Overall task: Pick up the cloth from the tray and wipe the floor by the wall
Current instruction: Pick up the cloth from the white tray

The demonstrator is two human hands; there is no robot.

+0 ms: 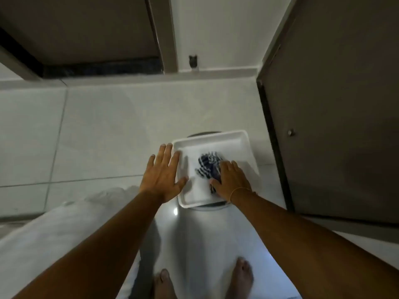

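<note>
At the far left, a dark recess under a cabinet (pixel 97 70) is seen above the pale tiled floor (pixel 97 130), and the white wall (pixel 213 33) with its skirting runs along the far edge. Nearer, at the left, a white bed edge (pixel 54 229) is crossed by the left forearm.

The left hand (pixel 165 172) is spread flat, fingers (pixel 167 151) extended and holding nothing, laid over the left rim of the white tray (pixel 244 145); whether the rim is actually pressed cannot be told. The tray is carried on a round stool (pixel 205 208), only slivers of which show beyond the far and near rims.

In the middle of the tray the crumpled dark cloth (pixel 207 164) with pale stripes is lying. The right hand (pixel 232 182) is laid on the cloth's right side, its fingers resting over the fabric and only loosely curled; a closed grasp is not yet shown. A thin band is worn at the right wrist.

At the right, a dark door (pixel 334 115) stands open. Bare feet are seen at the near edge.

The pick-up step is judged to be in hand, with wiping not begun. Next, the fingers would need to be closed around the bunched fabric, the cloth lifted clear of the rim while the tray is steadied, then carried down to the floor along the far wall.
</note>
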